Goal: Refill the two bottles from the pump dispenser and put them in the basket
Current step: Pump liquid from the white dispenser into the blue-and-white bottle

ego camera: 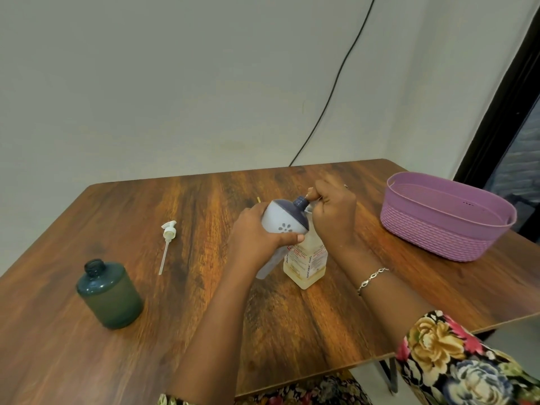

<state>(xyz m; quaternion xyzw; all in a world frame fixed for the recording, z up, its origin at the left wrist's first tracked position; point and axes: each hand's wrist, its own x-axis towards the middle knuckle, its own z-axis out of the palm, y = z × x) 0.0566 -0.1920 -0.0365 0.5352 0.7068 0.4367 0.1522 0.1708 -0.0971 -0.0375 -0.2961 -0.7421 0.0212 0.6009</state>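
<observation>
My left hand [257, 238] grips a pale lavender bottle [282, 225] with a dark purple shoulder and neck, tilted so its neck points at the dispenser's top. The clear pump dispenser [305, 264], holding yellowish liquid, stands upright at the table's middle. My right hand [333, 217] is curled over its pump head, which is hidden under the fingers. A dark green bottle [109, 295] with an open neck stands alone at the front left. A white pump cap [167, 244] with its long tube lies flat between the green bottle and my hands. The purple basket [447, 220] sits at the right.
The wooden table [292, 331] has its right edge just beyond the basket and its front-right corner near my right sleeve. A black cable [336, 83] runs down the wall behind the table. A small thin yellowish object [258, 199] lies behind my left hand.
</observation>
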